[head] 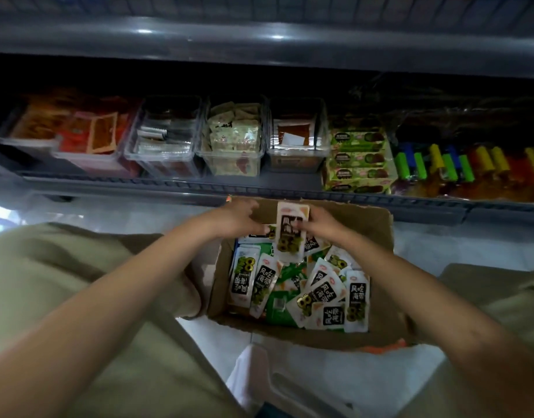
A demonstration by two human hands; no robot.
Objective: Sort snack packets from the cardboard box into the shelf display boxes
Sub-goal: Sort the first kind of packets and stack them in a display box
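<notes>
Two bare hands meet over the far end of a brown cardboard box (380, 227) in the centre of the frame, both gripping one white snack packet (290, 245) with a black label and green rings printed on it. The left hand (240, 217) curls its fingers against the packet's left edge and the right hand (320, 221) pinches its right edge, so the packet stands upright just in front of the box's far wall. Below it, many loose packets (320, 292) of the same white-and-black kind lie jumbled with a few green ones across the box floor, overlapping at all angles. The box sits on a pale tiled floor (108, 211) between two knees in khaki trousers (78, 282), at lower left and lower right. Across the upper half runs a grey metal shelf (169, 184) carrying a row of clear plastic display boxes (166, 149): those at upper left hold red and orange packets, then one has silvery packets, one cream packets (234, 137) and one brown. Right of them stands a green printed carton (358, 159), and at the far right is a blurred cluster of green, yellow and blue tubes (441, 164).
</notes>
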